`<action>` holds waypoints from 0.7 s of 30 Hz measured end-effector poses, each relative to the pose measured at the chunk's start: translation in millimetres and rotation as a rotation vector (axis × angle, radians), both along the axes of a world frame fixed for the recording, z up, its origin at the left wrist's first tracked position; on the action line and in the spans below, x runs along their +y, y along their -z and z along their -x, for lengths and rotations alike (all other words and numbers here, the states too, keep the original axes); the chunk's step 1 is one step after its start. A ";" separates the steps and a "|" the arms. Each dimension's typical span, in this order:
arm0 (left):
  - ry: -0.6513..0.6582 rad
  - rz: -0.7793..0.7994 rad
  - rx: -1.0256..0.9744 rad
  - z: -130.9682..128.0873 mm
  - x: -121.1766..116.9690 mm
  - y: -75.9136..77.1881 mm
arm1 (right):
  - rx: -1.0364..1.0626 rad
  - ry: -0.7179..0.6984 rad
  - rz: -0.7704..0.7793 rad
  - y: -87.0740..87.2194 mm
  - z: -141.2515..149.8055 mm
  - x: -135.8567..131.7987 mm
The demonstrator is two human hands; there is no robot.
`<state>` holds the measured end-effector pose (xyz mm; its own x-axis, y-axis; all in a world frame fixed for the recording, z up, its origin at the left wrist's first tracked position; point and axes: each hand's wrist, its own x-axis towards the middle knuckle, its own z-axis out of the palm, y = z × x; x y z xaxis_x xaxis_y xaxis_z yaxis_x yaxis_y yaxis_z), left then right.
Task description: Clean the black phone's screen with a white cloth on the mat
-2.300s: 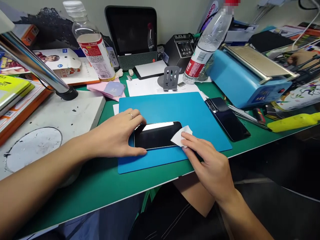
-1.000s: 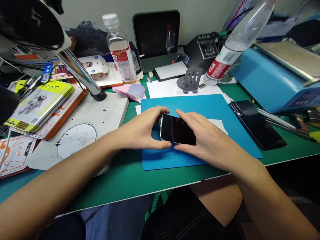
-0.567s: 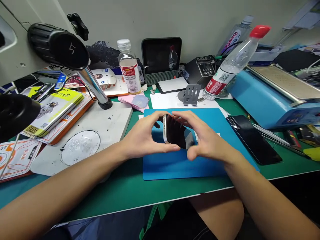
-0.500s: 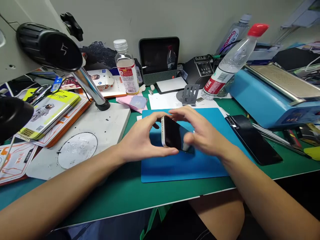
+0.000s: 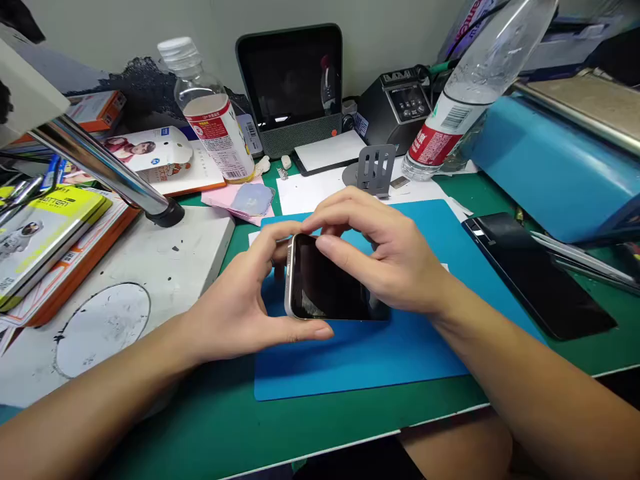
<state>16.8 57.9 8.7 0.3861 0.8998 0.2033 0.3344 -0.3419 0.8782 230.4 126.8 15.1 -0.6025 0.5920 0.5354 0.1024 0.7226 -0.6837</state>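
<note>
A smartphone [image 5: 333, 283] with a dark screen and a silver edge is held above a blue mat [image 5: 415, 357], its screen tilted toward me. My left hand [image 5: 245, 300] grips it at the left end, thumb along the near edge and fingers at the far edge. Curled over the far side is my right hand [image 5: 380, 247], with its thumb on the screen and its fingertips by the far left corner. The phone's back is hidden, and part of its far edge lies behind my right hand.
On the right lie a black phone screen panel [image 5: 537, 273] and a blue machine [image 5: 555, 167]. Behind the mat stand a grey metal holder [image 5: 376, 170], a tilted bottle [image 5: 445, 133], a juice bottle [image 5: 217, 127] and a smart display [image 5: 293, 80]. A white stand base [image 5: 185, 260] is at left.
My view has shifted closer. My right hand has moved left across the phone, its thumb now over the upper screen. The phone's screen faces me more, still in my left hand.
</note>
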 end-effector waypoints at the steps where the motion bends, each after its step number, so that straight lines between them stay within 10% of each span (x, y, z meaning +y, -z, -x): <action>1: 0.020 0.010 -0.030 -0.6 -0.1 0.3 | 0.013 0.001 -0.009 -0.6 -0.2 -0.5; 21: 0.137 -0.122 -0.110 -2.4 2.2 8.5 | -0.069 0.066 -0.062 -15.4 1.4 -11.6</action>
<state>19.2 60.1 0.2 0.4725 0.8065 0.3554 0.1815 -0.4837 0.8562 229.0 115.3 30.5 -0.6000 0.5983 0.5311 0.1961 0.7536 -0.6274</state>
